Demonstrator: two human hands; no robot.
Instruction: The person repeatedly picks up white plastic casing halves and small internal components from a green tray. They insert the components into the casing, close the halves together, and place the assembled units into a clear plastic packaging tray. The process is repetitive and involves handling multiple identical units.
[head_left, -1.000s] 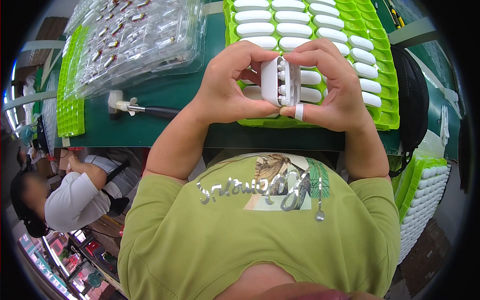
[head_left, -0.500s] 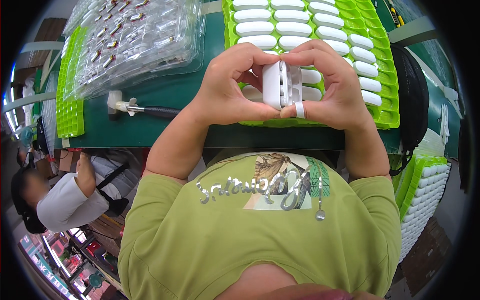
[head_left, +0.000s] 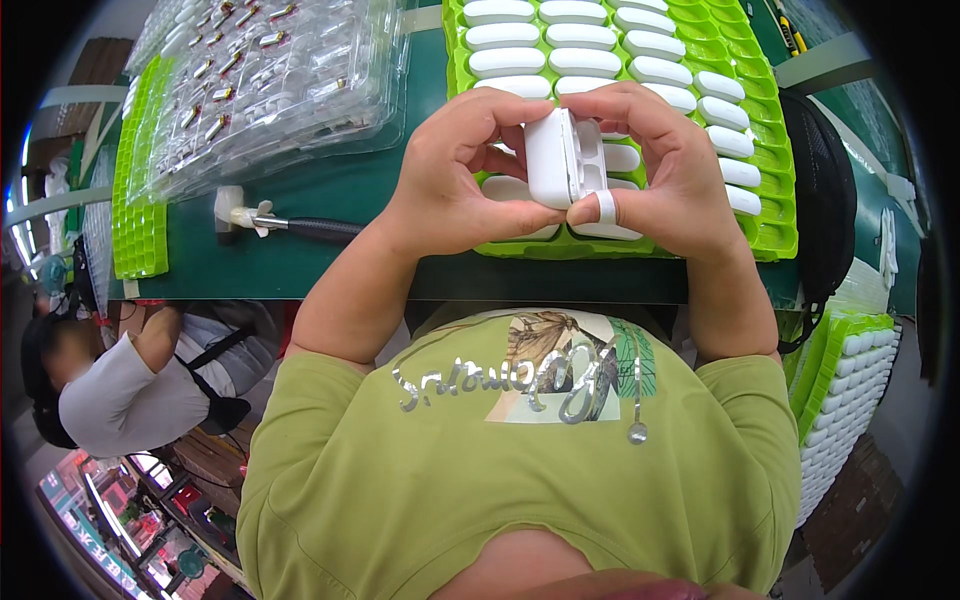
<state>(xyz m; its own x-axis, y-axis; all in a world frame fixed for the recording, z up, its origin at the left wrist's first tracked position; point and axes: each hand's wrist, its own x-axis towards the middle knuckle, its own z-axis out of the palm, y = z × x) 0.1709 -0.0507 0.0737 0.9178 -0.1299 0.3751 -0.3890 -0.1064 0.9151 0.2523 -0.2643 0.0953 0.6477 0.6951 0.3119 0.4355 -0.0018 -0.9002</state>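
Between both hands is a white earbud charging case [head_left: 547,160], held upright above the near side of a green tray. It looks like a smooth outer shell on the left, with a hollowed inner part [head_left: 590,160] on the right showing rounded wells. My left hand [head_left: 450,170] grips the shell side, its thumb at the lower edge and fingertips on top. My right hand [head_left: 680,170] pinches the hollowed part from the other side; a white band [head_left: 606,207] circles its thumb. Rows of white oblong cases [head_left: 583,37] lie in the green tray [head_left: 785,215] underneath.
A hammer [head_left: 290,222] lies on the green table [head_left: 420,275] left of my forearm. Clear plastic trays [head_left: 370,110] with small metallic parts are stacked at the back left, beside a green tray [head_left: 140,230]. On the right are a black bag [head_left: 825,200] and another filled tray [head_left: 850,380]. A person [head_left: 130,390] sits at left.
The case has turned slightly, showing more of the shell's outer face. The gap between shell and hollowed part looks narrower. The person at left has shifted slightly.
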